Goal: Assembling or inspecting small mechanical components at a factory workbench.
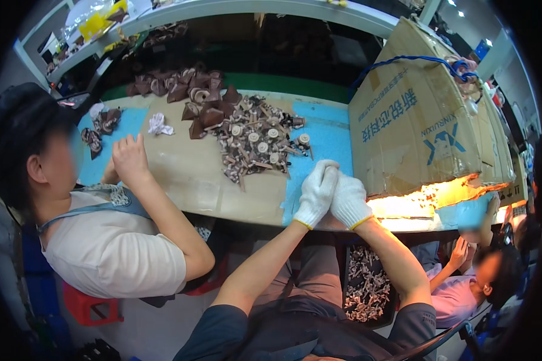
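Note:
Over the near edge of the table, my left hand (315, 191) and my right hand (350, 201), both in white knit gloves, are pressed together. Their fingers are closed, and whatever lies between them is hidden. Just left of and beyond them spreads a pile of small brown and cream parts (259, 144), several with round pale spiral tops. Behind that pile are larger dark brown pointed pieces (208, 108). Blue foam sheet (325, 144) covers the tabletop beyond my hands.
A large cardboard box (415, 108) stands right of my hands, bright orange light (427, 201) glowing beneath it. Below the table edge is a black bin (367, 286) of small parts. One person (114, 234) sits at left near crumpled white paper (159, 124); another (457, 289) at right.

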`<state>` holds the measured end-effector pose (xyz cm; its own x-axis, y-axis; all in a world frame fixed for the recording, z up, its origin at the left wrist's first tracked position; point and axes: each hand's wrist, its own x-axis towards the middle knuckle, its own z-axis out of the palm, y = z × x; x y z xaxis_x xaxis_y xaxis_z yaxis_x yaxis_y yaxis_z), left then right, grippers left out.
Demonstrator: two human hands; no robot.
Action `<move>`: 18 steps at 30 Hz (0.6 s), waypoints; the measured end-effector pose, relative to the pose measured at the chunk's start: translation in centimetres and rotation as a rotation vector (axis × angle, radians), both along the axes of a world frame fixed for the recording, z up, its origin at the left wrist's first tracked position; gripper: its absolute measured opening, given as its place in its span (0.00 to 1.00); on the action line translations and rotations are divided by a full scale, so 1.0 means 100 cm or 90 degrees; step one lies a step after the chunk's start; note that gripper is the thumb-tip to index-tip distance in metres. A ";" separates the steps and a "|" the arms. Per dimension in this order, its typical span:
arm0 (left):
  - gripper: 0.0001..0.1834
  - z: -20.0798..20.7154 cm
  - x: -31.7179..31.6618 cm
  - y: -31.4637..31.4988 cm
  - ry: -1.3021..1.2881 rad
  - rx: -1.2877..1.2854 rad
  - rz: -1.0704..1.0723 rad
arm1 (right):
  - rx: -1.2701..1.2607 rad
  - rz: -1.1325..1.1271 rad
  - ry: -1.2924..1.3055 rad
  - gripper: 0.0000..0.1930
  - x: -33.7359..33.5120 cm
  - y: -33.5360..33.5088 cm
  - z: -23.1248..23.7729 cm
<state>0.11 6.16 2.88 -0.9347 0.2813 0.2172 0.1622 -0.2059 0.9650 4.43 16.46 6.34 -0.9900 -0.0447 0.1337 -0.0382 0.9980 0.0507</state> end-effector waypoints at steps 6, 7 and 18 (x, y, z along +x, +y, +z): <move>0.20 0.006 -0.007 -0.006 0.029 -0.068 0.002 | 0.069 -0.042 -0.095 0.14 -0.007 -0.007 0.017; 0.25 0.008 -0.011 -0.013 0.035 -0.103 0.002 | -0.057 -0.059 -0.062 0.15 -0.006 -0.002 0.022; 0.21 -0.005 0.024 -0.069 -0.394 0.196 -0.378 | -0.137 0.180 0.117 0.20 0.060 0.001 0.035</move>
